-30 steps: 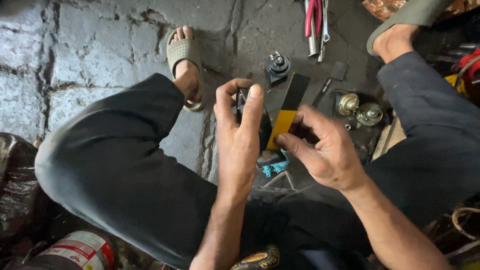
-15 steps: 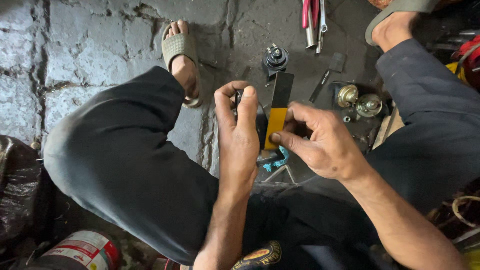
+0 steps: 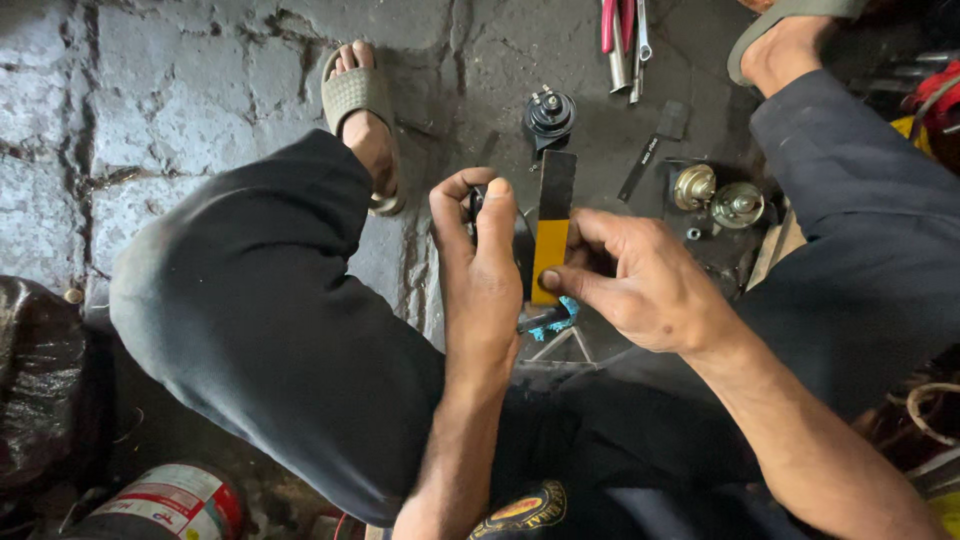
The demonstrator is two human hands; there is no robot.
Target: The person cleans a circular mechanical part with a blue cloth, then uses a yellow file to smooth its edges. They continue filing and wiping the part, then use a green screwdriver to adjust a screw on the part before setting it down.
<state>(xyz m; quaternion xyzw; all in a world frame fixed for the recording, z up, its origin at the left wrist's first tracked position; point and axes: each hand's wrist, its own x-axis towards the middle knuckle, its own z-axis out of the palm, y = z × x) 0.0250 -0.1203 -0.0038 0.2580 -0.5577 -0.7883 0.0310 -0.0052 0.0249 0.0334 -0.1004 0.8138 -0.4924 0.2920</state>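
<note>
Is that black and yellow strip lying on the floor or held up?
Held up: the right hand pinches the black and yellow strip at its yellow end, beside the left hand.

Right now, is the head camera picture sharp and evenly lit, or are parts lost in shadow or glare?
Head view: sharp on both hands, left hand and right hand around the black and yellow strip; stone floor evenly lit, no glare; the small dark part in the left fingers is hard to read; lower corners fall into shadow.

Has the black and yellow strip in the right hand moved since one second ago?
Yes. The black and yellow strip now stands upright and has moved toward the left hand, judged against the black round part on the floor.
</note>
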